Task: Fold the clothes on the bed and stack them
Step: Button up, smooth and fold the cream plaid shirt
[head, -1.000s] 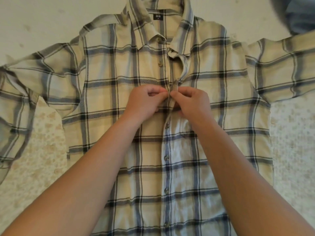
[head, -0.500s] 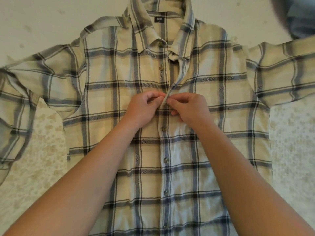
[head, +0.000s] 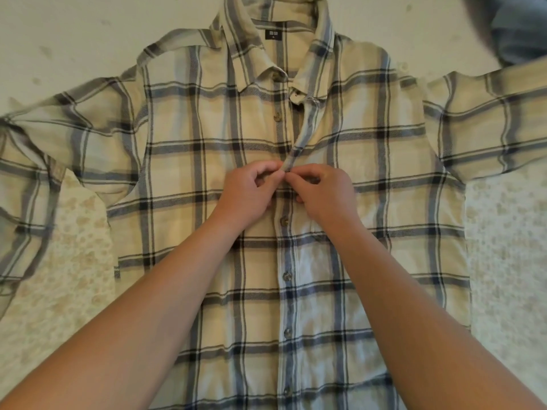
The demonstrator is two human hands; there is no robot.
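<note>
Bed: pale floral bedspread [head: 503, 247] lay under everything, bare cream cover running off toward 11 o'clock.
Shirt: plaid shirt [head: 183, 173] was spread face up across the middle of the bed, collar [head: 251, 60] at 12 o'clock, sleeves thrown out to 9 and 3.
Other clothes: something blue and blurred [head: 518, 31] sat at 1 o'clock, touching or just past the right sleeve; what it was, I couldn't tell.
Placket: lower buttons [head: 286, 276] looked done up; the upper buttons [head: 277, 116] stood open, with the placket edge [head: 306, 128] curled up and off-line.
Left hand: left hand [head: 245, 193] was at centre chest, fingers pinched together on the placket.
Right hand: right hand [head: 325, 193] was knuckle to knuckle with it, fingers clamped on the opposite edge at the same button.
Risk, slip: soft cloth in a small pinch; the button could pop back out of its hole.
Risk, mismatch: that curled edge might steer a button into the wrong hole and skew the front.
Risk, creases: tugging at centre could drag the body and rumple the sleeves before any fold.
</note>
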